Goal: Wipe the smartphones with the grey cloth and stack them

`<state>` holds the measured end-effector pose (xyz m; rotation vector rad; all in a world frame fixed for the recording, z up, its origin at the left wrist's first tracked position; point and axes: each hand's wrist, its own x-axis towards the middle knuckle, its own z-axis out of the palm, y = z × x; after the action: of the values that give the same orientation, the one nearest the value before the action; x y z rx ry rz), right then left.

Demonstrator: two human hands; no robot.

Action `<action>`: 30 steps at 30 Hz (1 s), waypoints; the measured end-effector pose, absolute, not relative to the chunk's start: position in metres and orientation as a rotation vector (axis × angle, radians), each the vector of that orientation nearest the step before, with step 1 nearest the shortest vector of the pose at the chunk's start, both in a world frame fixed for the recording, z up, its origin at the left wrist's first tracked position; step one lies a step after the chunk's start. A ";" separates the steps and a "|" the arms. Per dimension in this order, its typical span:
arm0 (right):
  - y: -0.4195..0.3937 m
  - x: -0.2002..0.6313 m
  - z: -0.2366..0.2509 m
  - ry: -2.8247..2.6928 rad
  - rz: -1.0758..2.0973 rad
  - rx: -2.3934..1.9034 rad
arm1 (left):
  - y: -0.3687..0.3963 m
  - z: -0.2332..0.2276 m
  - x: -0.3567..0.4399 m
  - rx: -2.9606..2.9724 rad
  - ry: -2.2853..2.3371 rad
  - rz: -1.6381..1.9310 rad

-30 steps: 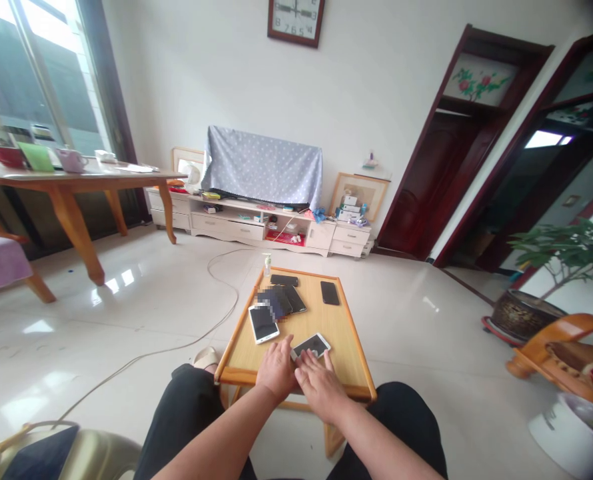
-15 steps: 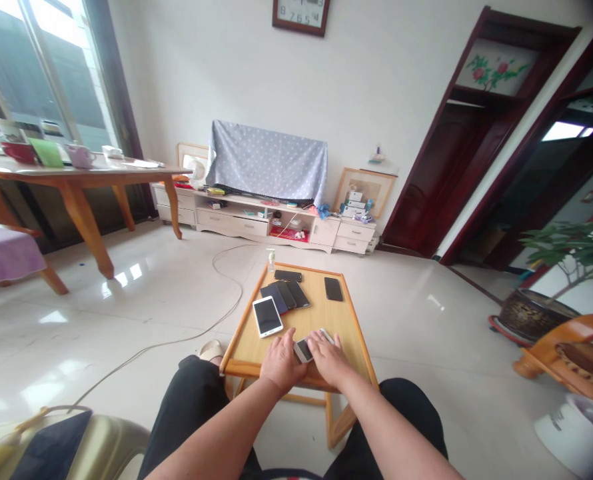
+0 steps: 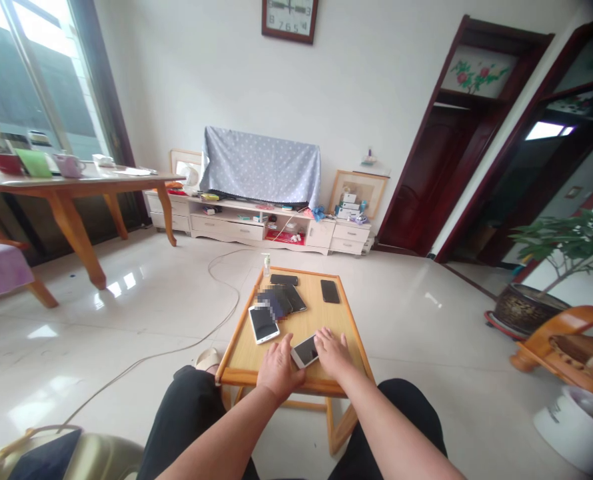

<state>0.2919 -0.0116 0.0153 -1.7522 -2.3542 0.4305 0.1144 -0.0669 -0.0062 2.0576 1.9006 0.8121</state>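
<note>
A small wooden table (image 3: 346,313) stands in front of my knees with several phones on it. A white phone (image 3: 305,351) lies flat near the front edge, between my two hands. My left hand (image 3: 278,368) rests palm down on the table, its fingers at the phone's left end. My right hand (image 3: 332,353) lies flat with its fingers spread, touching the phone's right end. Another white phone (image 3: 263,325) lies to the left. Dark phones (image 3: 287,299) overlap behind it, and two more black phones (image 3: 330,291) lie further back.
A small bottle (image 3: 266,265) stands at the table's far left corner. A cable (image 3: 216,267) runs over the tiled floor at left. A TV stand (image 3: 256,227) lines the far wall. A big wooden table (image 3: 71,193) is at left, a potted plant (image 3: 551,267) and a wooden chair (image 3: 566,347) at right.
My hands have slid apart on the table, and more of the white phone shows between them. My right hand moved off the phone to its right end.
</note>
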 end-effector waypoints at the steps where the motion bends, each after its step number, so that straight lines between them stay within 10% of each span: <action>1: -0.011 0.296 0.012 -2.323 0.410 -1.791 | -0.067 -0.006 0.115 2.060 1.906 0.803; 30: 0.052 0.402 0.022 -1.955 0.389 -1.849 | 0.039 0.053 0.193 1.962 1.920 0.137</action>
<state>0.4017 0.0520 0.0216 -1.8494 -1.9546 0.3891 0.1930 0.0387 0.0525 1.9624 1.9199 0.1371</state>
